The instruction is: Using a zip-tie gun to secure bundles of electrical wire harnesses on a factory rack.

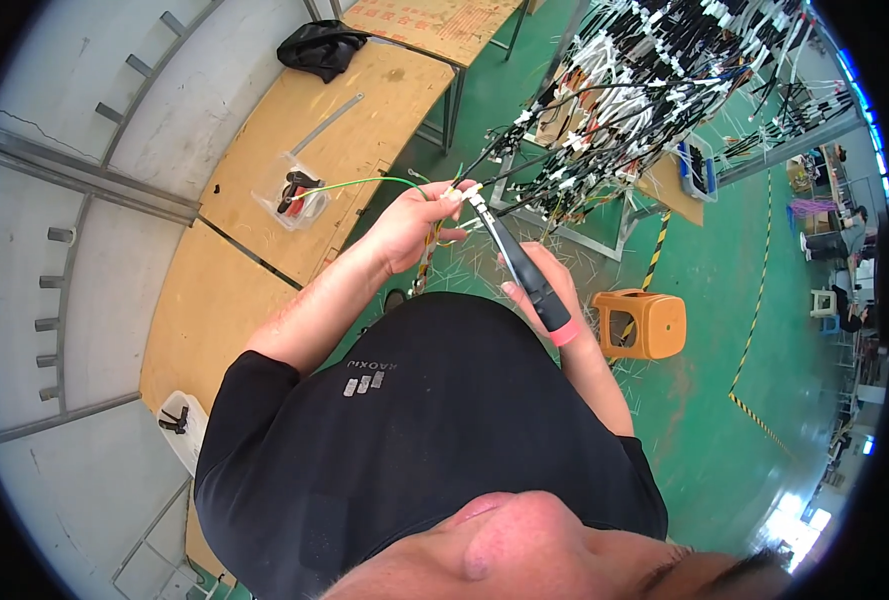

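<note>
My left hand point(404, 232) is closed in a pinch at the end of a thin wire bundle, against a small white connector point(471, 191). A green-and-yellow wire point(359, 182) arcs out leftward from these fingers. My right hand point(563, 275) is wrapped round a long black hand tool point(524, 264) with a pink end; its exact kind is unclear. The tool slants up to the left, its narrow metal tip meeting the connector. Several more wires point(426, 262) hang below my left hand. The fingers behind the tool are partly hidden.
A rack heaped with black and white cables point(624, 110) stands ahead on the right. Wooden tables point(264, 190) line the left, bearing a plastic bag point(289, 208) with red-and-black tools and a black bag point(322, 48). An orange stool point(654, 325) is at right. Wire scraps litter the green floor.
</note>
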{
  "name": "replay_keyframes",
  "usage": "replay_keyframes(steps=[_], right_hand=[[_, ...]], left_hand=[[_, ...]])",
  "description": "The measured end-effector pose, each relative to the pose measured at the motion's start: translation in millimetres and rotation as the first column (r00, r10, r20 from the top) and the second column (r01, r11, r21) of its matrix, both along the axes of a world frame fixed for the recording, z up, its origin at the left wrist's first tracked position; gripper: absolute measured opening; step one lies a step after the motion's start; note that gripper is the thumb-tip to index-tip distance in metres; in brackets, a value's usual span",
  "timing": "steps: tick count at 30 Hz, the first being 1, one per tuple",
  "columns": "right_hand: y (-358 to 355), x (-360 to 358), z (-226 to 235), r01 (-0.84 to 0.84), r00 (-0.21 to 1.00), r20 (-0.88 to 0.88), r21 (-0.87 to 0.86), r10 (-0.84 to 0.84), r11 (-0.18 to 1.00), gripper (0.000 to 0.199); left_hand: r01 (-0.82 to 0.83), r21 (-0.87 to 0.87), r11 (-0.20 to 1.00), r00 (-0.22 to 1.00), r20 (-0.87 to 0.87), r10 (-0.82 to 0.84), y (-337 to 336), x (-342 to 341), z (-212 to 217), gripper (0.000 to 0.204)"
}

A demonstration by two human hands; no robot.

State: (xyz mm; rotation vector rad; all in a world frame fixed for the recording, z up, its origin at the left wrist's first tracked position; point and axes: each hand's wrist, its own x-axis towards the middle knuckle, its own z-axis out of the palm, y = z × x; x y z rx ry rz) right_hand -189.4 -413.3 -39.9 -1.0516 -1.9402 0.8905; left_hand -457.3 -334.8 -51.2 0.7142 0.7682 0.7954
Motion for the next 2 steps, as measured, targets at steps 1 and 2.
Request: replay_keyframes(steps=[1, 2], right_hand=[[0.2, -0.4, -0.1, -0.004, 1.000, 0.015, 0.006, 0.004, 1.000, 0.037], [0.0, -0.1, 0.0, 0.000, 1.000, 0.016, 0.005, 0.000, 1.000, 0.037]], left_hand=[[0.021, 0.044, 0.999, 0.999, -0.042, -0.019, 0.6, -1.0, -4.0, 0.032], [0.048, 0.086, 0.995, 0.996, -0.084, -0.041, 1.4, -0.6, -4.5, 0.034]])
